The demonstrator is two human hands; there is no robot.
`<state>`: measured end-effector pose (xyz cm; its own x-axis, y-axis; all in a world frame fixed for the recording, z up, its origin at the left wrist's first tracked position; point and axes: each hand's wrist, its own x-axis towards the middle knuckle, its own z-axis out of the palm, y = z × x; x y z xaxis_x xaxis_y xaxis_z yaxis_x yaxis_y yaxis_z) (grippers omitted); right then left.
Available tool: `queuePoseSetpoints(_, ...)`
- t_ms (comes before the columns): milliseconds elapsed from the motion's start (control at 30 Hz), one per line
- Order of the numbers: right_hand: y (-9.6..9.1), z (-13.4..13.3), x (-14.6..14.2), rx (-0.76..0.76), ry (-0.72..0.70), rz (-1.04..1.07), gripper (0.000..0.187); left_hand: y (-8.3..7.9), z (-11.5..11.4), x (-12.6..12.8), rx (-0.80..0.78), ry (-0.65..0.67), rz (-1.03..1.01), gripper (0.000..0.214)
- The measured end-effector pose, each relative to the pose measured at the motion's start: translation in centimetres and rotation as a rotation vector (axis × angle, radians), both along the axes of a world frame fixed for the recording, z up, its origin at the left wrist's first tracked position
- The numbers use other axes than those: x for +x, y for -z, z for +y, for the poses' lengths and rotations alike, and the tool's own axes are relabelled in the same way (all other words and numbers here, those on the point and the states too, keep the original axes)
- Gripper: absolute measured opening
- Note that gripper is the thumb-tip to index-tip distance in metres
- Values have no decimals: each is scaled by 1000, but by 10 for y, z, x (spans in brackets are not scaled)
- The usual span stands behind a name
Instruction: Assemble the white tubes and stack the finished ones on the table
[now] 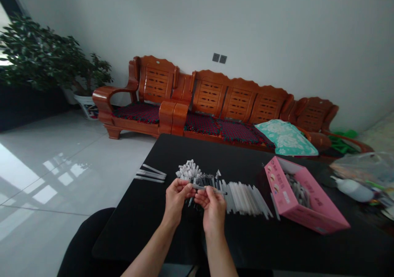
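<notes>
My left hand point(176, 197) and my right hand point(213, 208) meet over a black table point(160, 223). Together they pinch a thin grey pen-like stick point(209, 188) that lies across from left to right. Just beyond the fingers is a heap of small white caps point(188, 170), a cluster of dark thin refills point(207, 181) and a row of white tubes point(246, 199). Three finished white sticks point(150, 173) lie apart at the table's left edge.
An open pink box point(308, 207) with more parts stands at the right, then a white bottle point(353, 188) and a plastic bag point(363, 168). Behind the table are a carved wooden sofa point(215, 104), a teal cushion point(286, 137) and a potted plant point(46, 59).
</notes>
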<state>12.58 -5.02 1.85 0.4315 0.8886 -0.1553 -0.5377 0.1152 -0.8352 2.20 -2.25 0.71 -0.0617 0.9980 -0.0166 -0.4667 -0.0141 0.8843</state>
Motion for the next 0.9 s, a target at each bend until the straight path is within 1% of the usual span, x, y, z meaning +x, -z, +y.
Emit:
queuePoseSetpoints(67, 3, 3, 4, -36, 22, -95, 43, 0, 6, -9, 35, 28, 149, 20)
queuePoseSetpoints(167, 11, 7, 10, -78, 54, -260, 45, -5, 10, -20, 258, 15, 526, 18)
queuePoseSetpoints(233, 16, 9, 11, -94, 25, -336, 42, -10, 10, -22, 394, 38, 749, 22)
queuePoseSetpoints(300, 19, 9, 9, -103, -30, -386, 41, -13, 8, -20, 464, 112, 885, 24)
queuePoseSetpoints(400, 21, 8, 7, -108, -101, -452, 43, -13, 6, -15, 506, 228, 1007, 27)
queuePoseSetpoints(467, 22, 5, 8, -114, -157, -484, 44, -9, 8, -23, 520, 246, 1085, 28)
queuePoseSetpoints(500, 22, 4, 10, -121, -183, -491, 44, -5, 11, -31, 518, 231, 1129, 28)
queuePoseSetpoints(567, 23, 2, 17, -139, -208, -490, 44, 4, 21, -60, 457, 123, 1236, 26)
queuePoseSetpoints(633, 24, 0, 26, -157, -191, -480, 45, 17, 33, -99, 358, -7, 1353, 25)
queuePoseSetpoints(667, 24, 0, 31, -161, -178, -471, 46, 24, 39, -119, 341, -43, 1395, 25)
queuePoseSetpoints(733, 25, -1, 40, -158, -151, -445, 46, 37, 48, -157, 345, -69, 1464, 26)
queuePoseSetpoints(800, 24, -1, 47, -145, -132, -416, 45, 47, 53, -184, 345, -93, 1530, 26)
queuePoseSetpoints(833, 24, -1, 50, -138, -123, -405, 45, 51, 55, -193, 363, -90, 1553, 26)
queuePoseSetpoints(900, 24, -2, 55, -126, -108, -389, 44, 56, 58, -201, 419, -63, 1585, 27)
